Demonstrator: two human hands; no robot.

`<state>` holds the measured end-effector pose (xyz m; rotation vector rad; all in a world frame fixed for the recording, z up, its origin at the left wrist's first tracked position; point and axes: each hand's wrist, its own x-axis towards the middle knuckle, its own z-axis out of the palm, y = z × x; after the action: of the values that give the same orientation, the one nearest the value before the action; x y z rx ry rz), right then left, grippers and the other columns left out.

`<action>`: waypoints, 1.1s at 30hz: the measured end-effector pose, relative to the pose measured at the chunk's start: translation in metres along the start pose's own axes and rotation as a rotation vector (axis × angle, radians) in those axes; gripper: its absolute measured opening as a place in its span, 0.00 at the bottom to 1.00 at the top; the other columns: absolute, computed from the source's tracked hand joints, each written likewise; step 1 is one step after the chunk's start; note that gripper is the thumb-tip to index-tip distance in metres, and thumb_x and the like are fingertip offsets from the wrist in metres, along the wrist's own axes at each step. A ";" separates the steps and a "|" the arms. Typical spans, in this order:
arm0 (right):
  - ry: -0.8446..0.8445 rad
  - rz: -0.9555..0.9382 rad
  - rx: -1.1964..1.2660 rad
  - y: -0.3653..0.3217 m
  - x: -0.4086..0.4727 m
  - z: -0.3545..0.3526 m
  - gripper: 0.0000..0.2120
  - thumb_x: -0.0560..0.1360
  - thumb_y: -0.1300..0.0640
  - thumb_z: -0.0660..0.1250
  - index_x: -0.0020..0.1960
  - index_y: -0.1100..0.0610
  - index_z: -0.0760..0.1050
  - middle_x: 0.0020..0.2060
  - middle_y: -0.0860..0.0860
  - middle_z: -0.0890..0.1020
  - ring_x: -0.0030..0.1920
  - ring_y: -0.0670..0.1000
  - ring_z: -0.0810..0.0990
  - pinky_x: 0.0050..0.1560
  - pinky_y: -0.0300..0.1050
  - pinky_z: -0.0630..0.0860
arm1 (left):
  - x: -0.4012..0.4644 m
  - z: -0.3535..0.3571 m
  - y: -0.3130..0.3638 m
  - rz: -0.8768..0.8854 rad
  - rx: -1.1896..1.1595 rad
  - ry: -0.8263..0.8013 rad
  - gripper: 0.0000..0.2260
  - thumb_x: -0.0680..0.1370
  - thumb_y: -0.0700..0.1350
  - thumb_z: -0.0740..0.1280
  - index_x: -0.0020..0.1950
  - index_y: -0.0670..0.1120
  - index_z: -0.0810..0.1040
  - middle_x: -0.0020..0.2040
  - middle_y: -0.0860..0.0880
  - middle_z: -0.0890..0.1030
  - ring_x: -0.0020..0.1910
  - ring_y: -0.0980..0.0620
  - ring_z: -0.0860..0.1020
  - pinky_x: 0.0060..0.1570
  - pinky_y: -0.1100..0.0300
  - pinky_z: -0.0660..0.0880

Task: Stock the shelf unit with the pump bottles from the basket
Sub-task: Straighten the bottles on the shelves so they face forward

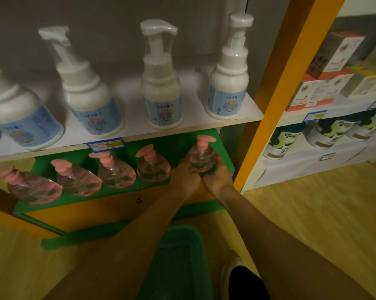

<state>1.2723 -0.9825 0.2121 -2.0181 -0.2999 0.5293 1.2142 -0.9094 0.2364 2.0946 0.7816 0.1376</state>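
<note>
Right of centre in the frame, the left hand [186, 172] and right hand [217, 176] are cupping a clear pump bottle [202, 159], fingers curled round its base, seemingly steadying it upright at the end of the row [115, 172] on the green shelf [109, 194]; the basket [178, 263] is sitting low in the frame on wood flooring

This is a shop. Open shelves [226, 118] carry rows of identical pump bottles [161, 100], boxed goods [325, 83] and jars [284, 139], with blue price tags [106, 144] clipped to the shelf edges. A green basket [178, 256] stands on the wooden floor [312, 202].
</note>
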 end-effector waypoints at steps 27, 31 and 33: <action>0.369 -0.064 -0.212 -0.013 -0.023 0.007 0.26 0.71 0.68 0.67 0.67 0.62 0.64 0.62 0.60 0.74 0.61 0.61 0.75 0.58 0.52 0.75 | -0.019 0.024 -0.031 -0.096 -0.151 0.255 0.19 0.74 0.33 0.61 0.65 0.42 0.72 0.53 0.43 0.79 0.50 0.47 0.77 0.48 0.64 0.69; 0.129 -0.138 -0.200 -0.027 -0.032 0.033 0.24 0.72 0.70 0.65 0.67 0.61 0.68 0.60 0.59 0.77 0.58 0.59 0.77 0.56 0.47 0.76 | -0.035 -0.013 -0.061 -0.089 -0.093 0.458 0.13 0.75 0.32 0.61 0.59 0.37 0.72 0.48 0.40 0.77 0.46 0.47 0.75 0.45 0.59 0.73; 0.004 -0.140 -0.198 -0.032 -0.035 0.045 0.28 0.73 0.71 0.64 0.72 0.60 0.64 0.64 0.59 0.75 0.63 0.58 0.75 0.64 0.49 0.73 | -0.037 -0.030 -0.071 -0.104 -0.098 0.506 0.14 0.75 0.31 0.62 0.61 0.36 0.70 0.56 0.38 0.76 0.55 0.43 0.75 0.57 0.52 0.73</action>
<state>1.2206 -0.9475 0.2297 -2.1687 -0.5049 0.4213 1.1393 -0.8798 0.2076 1.9396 1.1538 0.6537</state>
